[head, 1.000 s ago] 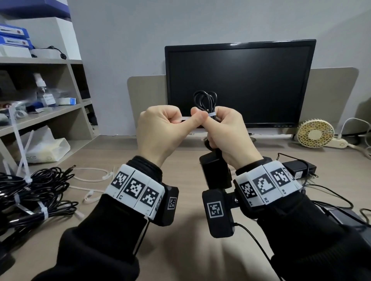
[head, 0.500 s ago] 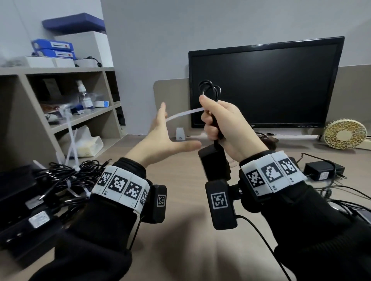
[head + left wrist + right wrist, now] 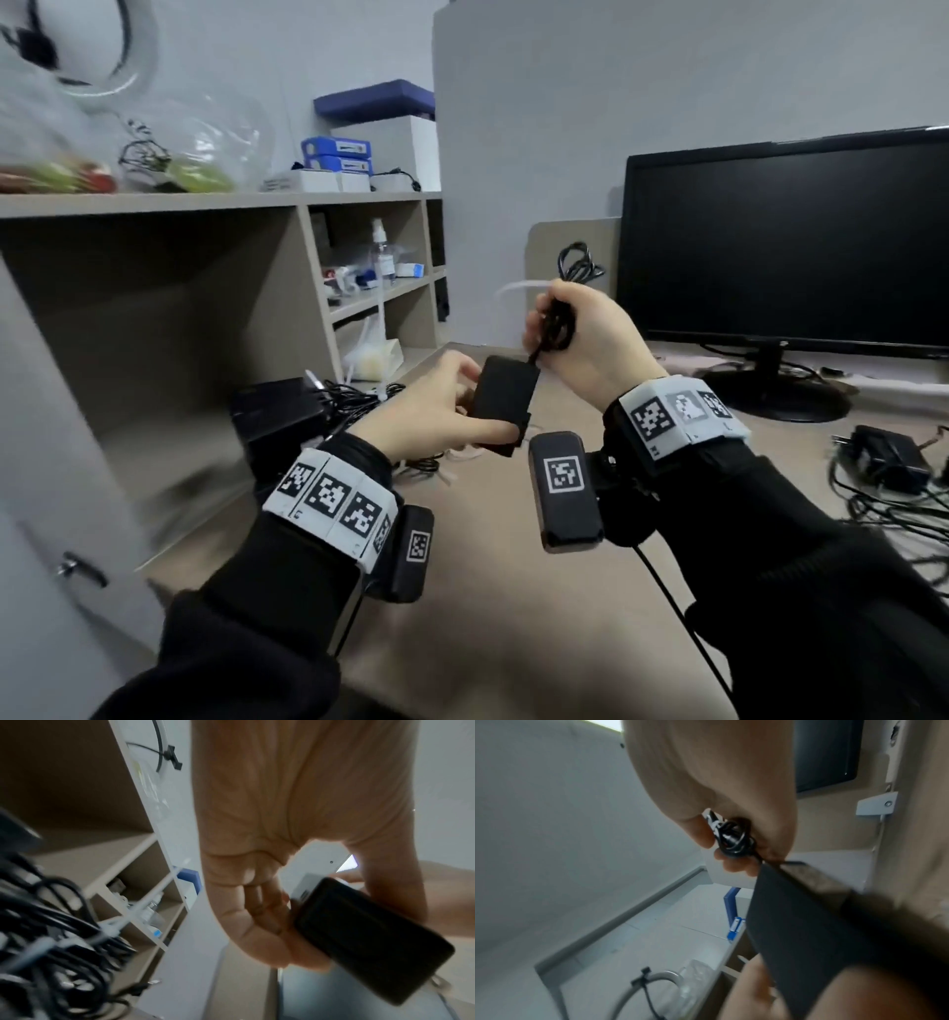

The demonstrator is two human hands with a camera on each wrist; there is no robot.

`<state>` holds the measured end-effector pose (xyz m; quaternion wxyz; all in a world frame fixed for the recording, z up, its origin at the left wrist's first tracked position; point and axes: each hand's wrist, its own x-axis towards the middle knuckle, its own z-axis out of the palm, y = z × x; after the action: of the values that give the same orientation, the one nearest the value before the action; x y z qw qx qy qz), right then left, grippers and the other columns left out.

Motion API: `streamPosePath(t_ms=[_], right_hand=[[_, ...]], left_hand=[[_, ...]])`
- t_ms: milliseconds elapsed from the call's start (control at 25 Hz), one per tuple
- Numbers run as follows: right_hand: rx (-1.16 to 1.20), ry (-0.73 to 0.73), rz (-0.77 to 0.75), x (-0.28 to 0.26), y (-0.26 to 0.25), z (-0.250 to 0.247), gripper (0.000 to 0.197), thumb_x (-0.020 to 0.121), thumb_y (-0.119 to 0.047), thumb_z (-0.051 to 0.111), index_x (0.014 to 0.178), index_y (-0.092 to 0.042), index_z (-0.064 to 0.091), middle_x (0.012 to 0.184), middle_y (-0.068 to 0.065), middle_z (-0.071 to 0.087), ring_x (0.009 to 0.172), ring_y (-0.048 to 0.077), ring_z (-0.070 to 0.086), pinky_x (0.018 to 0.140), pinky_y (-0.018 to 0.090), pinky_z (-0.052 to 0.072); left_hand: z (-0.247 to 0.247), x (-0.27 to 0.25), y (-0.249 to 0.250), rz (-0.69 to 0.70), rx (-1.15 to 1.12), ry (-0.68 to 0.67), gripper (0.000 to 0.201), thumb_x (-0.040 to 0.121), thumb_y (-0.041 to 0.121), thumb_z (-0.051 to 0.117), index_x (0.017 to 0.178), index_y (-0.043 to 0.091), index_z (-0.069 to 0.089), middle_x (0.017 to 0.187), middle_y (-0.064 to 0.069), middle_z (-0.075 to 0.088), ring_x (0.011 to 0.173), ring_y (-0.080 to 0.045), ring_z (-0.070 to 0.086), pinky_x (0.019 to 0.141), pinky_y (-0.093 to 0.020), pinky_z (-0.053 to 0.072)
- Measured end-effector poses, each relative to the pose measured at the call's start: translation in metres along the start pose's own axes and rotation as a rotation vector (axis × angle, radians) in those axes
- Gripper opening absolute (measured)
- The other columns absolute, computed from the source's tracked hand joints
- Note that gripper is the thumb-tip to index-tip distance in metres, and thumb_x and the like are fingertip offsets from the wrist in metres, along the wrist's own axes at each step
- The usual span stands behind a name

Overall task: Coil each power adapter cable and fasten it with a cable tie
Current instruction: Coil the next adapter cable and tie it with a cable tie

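Both hands are raised above the desk point(image 3: 488, 591), in front of the monitor point(image 3: 785, 241). The right hand point(image 3: 585, 339) is fisted round the coil point(image 3: 577, 264) of black cable, whose loops stick out above the knuckles in the head view; a white tie point(image 3: 518, 288) tail juts left from the fist, blurred. The left hand point(image 3: 426, 411) grips the adapter point(image 3: 506, 398), which hangs tilted just below the right fist.

The left wrist view shows what the head view hides: the fingers point(image 3: 259, 914) curl against one long side of the adapter point(image 3: 370, 939) and the thumb presses the opposite side. The right wrist view shows the underside of the fist, where fingers and thumb close tightly on the coil point(image 3: 734, 837), with a bit of white tie point(image 3: 714, 825) on it, and the cable runs straight down into the adapter's point(image 3: 821, 923) top.

Only the head view shows the rest: a pile point(image 3: 328, 406) of tied adapters at the desk's left edge by the shelf point(image 3: 308, 267), and loose ones point(image 3: 888, 457) near the right edge.
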<state>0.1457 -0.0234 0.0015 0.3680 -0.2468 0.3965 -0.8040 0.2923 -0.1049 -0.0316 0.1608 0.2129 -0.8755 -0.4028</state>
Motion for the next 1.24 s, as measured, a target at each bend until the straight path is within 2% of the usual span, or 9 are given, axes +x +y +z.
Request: streamPosePath(t_ms=[160,280,400,560,680,800,920,1080,1240], right_hand=[[-0.561,0.138,0.224,-0.002,0.045,-0.003,0.011,0.089,-0.008,0.056,0.078,-0.01,0.057,0.072,0.004,0.056,0.061,0.015,0.054,0.056,0.024,0.038],[-0.835,0.035,0.407,-0.005,0.073,-0.003,0.011,0.091,-0.014,0.062,0.083,-0.008,0.057,0.073,0.004,0.06,0.056,0.015,0.057,0.053,0.023,0.035],[-1.008,-0.044,0.485,-0.005,0.098,0.002,0.013,0.088,-0.017,0.068,0.082,-0.007,0.062,0.082,0.006,0.069,0.066,0.019,0.065,0.058,0.024,0.045],[-1.091,-0.091,0.493,-0.003,0.109,0.005,0.015,0.081,-0.02,0.075,0.083,-0.007,0.07,0.088,0.008,0.076,0.085,0.023,0.072,0.083,0.035,0.057],[-1.115,-0.106,0.504,-0.013,0.101,0.005,0.015,0.087,-0.021,0.07,0.079,-0.008,0.068,0.071,0.005,0.071,0.054,0.015,0.067,0.057,0.024,0.056],[-1.168,-0.112,0.537,-0.025,0.089,0.004,0.023,0.095,-0.021,0.059,0.08,-0.005,0.059,0.056,0.003,0.064,0.041,0.01,0.058,0.039,0.015,0.044],[-1.08,-0.101,0.488,-0.03,0.06,-0.003,0.03,0.101,-0.01,0.044,0.071,-0.007,0.046,0.034,-0.003,0.047,0.022,0.003,0.039,0.026,0.012,0.026],[-1.103,-0.01,0.41,-0.037,0.008,-0.033,0.026,0.098,-0.018,0.047,0.072,-0.014,0.048,0.061,-0.002,0.044,0.036,0.005,0.036,0.032,0.011,0.02],[-1.105,0.187,0.258,-0.058,-0.048,-0.098,0.007,0.091,-0.018,0.055,0.09,-0.012,0.059,0.064,-0.002,0.056,0.048,0.009,0.042,0.043,0.017,0.028]], left_hand=[[-0.027,-0.035,-0.029,-0.155,0.141,-0.035,0.039,0.083,0.031,0.071,0.109,0.016,0.046,0.097,-0.006,0.066,0.074,-0.014,0.063,0.066,-0.029,0.053],[-0.035,-0.051,-0.044,-0.275,0.273,-0.127,0.028,0.088,0.031,0.066,0.107,0.017,0.051,0.095,0.0,0.063,0.068,-0.009,0.063,0.064,-0.024,0.052],[-0.038,-0.061,-0.055,-0.387,0.379,-0.181,0.032,0.088,0.032,0.064,0.111,0.014,0.05,0.084,0.001,0.057,0.064,-0.014,0.059,0.063,-0.027,0.051],[-0.036,-0.065,-0.059,-0.507,0.445,-0.241,0.038,0.088,0.027,0.066,0.113,0.001,0.056,0.07,-0.008,0.059,0.052,-0.018,0.055,0.043,-0.019,0.043],[-0.036,-0.062,-0.054,-0.521,0.648,-0.263,0.039,0.088,0.029,0.063,0.113,-0.001,0.061,0.073,-0.005,0.058,0.059,-0.018,0.056,0.042,-0.013,0.04],[-0.035,-0.06,-0.041,-0.533,0.848,-0.266,0.033,0.086,0.031,0.064,0.107,0.006,0.062,0.082,-0.004,0.066,0.069,-0.017,0.058,0.064,-0.022,0.047],[-0.027,-0.051,-0.016,-0.446,0.923,-0.2,0.031,0.084,0.026,0.065,0.107,0.004,0.064,0.087,-0.008,0.066,0.066,-0.017,0.054,0.053,-0.02,0.043],[0.005,-0.012,0.028,-0.185,0.837,-0.105,0.029,0.085,0.035,0.063,0.1,0.01,0.064,0.09,-0.004,0.064,0.071,-0.02,0.058,0.06,-0.023,0.047],[0.077,0.045,0.078,0.052,0.665,-0.169,0.026,0.087,0.04,0.06,0.098,0.017,0.061,0.096,-0.001,0.065,0.077,-0.018,0.06,0.068,-0.027,0.05]])
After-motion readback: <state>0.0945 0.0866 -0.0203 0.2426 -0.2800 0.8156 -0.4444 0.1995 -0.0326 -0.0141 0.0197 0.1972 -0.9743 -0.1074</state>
